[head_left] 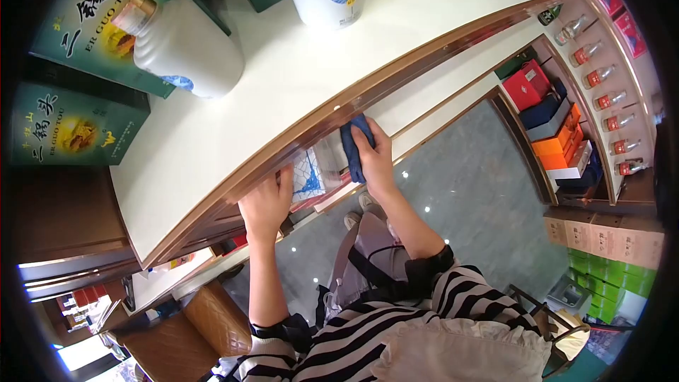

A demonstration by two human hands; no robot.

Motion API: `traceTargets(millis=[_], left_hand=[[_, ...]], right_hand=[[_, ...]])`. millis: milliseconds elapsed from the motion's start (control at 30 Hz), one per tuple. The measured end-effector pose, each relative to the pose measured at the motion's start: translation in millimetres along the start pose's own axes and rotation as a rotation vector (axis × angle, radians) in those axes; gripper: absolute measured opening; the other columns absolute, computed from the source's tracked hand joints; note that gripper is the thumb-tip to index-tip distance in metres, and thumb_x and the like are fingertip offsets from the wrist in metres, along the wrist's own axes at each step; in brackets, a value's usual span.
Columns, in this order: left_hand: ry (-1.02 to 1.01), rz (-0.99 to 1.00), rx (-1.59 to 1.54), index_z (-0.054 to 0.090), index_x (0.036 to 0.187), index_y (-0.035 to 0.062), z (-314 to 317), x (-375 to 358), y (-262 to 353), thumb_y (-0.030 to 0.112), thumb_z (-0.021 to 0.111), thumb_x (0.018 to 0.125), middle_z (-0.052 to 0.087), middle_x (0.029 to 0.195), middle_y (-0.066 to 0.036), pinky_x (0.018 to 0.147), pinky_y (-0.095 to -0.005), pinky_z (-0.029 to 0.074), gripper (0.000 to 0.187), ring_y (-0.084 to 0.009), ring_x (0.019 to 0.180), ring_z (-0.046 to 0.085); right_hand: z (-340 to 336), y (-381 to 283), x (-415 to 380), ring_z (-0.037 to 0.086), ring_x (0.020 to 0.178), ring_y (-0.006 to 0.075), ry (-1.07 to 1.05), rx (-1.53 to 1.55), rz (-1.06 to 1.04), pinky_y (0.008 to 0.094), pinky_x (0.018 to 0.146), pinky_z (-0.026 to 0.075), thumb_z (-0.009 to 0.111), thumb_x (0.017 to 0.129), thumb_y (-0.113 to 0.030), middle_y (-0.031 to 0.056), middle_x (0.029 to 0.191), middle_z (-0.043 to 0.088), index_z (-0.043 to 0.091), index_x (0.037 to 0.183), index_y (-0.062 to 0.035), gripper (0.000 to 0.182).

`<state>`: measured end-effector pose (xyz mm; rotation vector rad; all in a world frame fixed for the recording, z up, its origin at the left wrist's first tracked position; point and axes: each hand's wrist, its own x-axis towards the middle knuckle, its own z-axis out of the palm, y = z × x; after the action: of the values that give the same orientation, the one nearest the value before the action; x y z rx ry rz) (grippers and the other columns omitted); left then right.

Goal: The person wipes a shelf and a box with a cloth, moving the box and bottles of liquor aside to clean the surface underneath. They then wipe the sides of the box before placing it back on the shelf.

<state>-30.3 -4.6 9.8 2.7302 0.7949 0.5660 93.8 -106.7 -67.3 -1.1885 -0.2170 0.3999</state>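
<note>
My right hand [378,163] grips a folded dark blue cloth [352,150], pressed against the right end of a box just below the shelf's edge. The box [308,175] is white with a blue crackle-like pattern, and part of it looks clear and shiny. At its left end is my left hand [267,201], with the thumb along the box and the other fingers tucked behind, largely hidden. The upper shelf [297,78] covers the far part of the box.
White bottles [194,49] and green boxes [67,127] stand on the upper shelf. To the right are small clear bottles [600,76] in a row, coloured boxes [559,138] in a niche and stacked cartons [601,237]. A brown chair [177,332] is at lower left.
</note>
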Motion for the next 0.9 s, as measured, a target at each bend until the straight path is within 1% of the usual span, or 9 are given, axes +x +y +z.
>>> traceTargets(millis=[100,200,367,467,567,633,700,833,900], left_hand=[[0.001,0.005,0.029,0.054,0.095,0.0041,-1.1,1.2,1.5,0.025,0.048,0.081,0.054,0.091,-0.017,0.076,-0.0436,0.035,0.026,-0.0349,0.085,0.049],[-0.004,-0.015,0.022,0.055,0.096,0.0041,-0.9,1.6,-0.9,0.026,0.048,0.081,0.054,0.091,-0.017,0.078,-0.0432,0.035,0.027,-0.035,0.086,0.049],[0.039,0.033,0.044,0.055,0.098,0.0038,2.0,0.0,-1.0,0.026,0.048,0.081,0.054,0.091,-0.018,0.079,-0.0426,0.035,0.029,-0.0348,0.087,0.049],[0.012,0.005,0.033,0.055,0.097,0.0036,1.0,0.2,-0.7,0.027,0.048,0.081,0.054,0.091,-0.018,0.079,-0.0426,0.035,0.029,-0.0347,0.087,0.049],[-0.017,-0.015,0.004,0.055,0.097,0.0035,-0.9,0.5,0.2,0.027,0.048,0.081,0.054,0.091,-0.017,0.078,-0.0426,0.035,0.029,-0.0345,0.087,0.049],[-0.028,-0.027,0.013,0.055,0.096,0.0035,-2.6,0.4,1.8,0.027,0.048,0.081,0.054,0.091,-0.017,0.078,-0.0426,0.035,0.029,-0.0344,0.086,0.049],[-0.033,-0.034,0.021,0.055,0.096,0.0034,-3.0,1.2,1.4,0.027,0.048,0.081,0.054,0.091,-0.017,0.077,-0.0427,0.035,0.029,-0.0343,0.086,0.049],[-0.012,-0.022,-0.015,0.055,0.096,0.0041,-2.9,0.5,0.6,0.027,0.048,0.081,0.055,0.092,-0.016,0.078,-0.0427,0.035,0.029,-0.0337,0.087,0.049],[-0.033,-0.046,-0.002,0.055,0.096,0.0043,-2.3,0.4,2.0,0.027,0.048,0.081,0.055,0.092,-0.016,0.079,-0.0425,0.034,0.028,-0.0335,0.088,0.048]], right_hand=[[25.1,-26.5,-11.0,0.049,0.07,0.0084,-0.131,-0.046,-0.009,0.0207,0.064,0.04,0.052,0.079,-0.01,0.0061,0.079,0.057,0.051,0.101,0.0046,0.026],[36.3,2.5,-13.7,0.052,0.075,0.0121,-0.132,-0.054,-0.121,0.0239,0.069,0.042,0.051,0.078,-0.007,0.0135,0.084,0.059,0.05,0.105,0.0057,0.029],[13.6,64.4,-2.6,0.053,0.073,0.0127,-0.095,-0.191,0.005,0.024,0.068,0.042,0.049,0.077,-0.006,0.0124,0.081,0.059,0.052,0.102,0.0039,0.027],[-6.7,105.5,-4.4,0.056,0.073,0.0156,-0.079,-0.287,0.247,0.0268,0.067,0.042,0.049,0.077,-0.006,0.0149,0.08,0.06,0.055,0.098,0.0012,0.023],[-22.5,140.8,-4.9,0.052,0.067,0.0121,-0.096,-0.317,0.046,0.0244,0.062,0.042,0.051,0.078,-0.008,0.0077,0.076,0.059,0.055,0.095,0.0031,0.021],[-38.3,156.6,-2.8,0.054,0.069,0.0143,-0.13,-0.409,0.079,0.0259,0.065,0.042,0.052,0.077,-0.008,0.0103,0.076,0.06,0.055,0.097,0.0023,0.022],[-46.8,164.9,1.1,0.058,0.077,0.0252,-0.195,-0.52,0.152,0.0286,0.07,0.041,0.051,0.074,-0.005,0.0196,0.08,0.058,0.055,0.096,0.0008,0.023],[-21.3,89.0,3.3,0.052,0.071,0.0121,0.049,-0.049,0.21,0.0242,0.067,0.041,0.052,0.079,-0.01,0.0072,0.079,0.059,0.053,0.098,0.0033,0.023],[2.9,15.7,-4.6,0.05,0.071,0.0101,0.009,0.036,0.126,0.0226,0.066,0.04,0.051,0.08,-0.011,0.0052,0.08,0.057,0.052,0.1,0.0034,0.025]])
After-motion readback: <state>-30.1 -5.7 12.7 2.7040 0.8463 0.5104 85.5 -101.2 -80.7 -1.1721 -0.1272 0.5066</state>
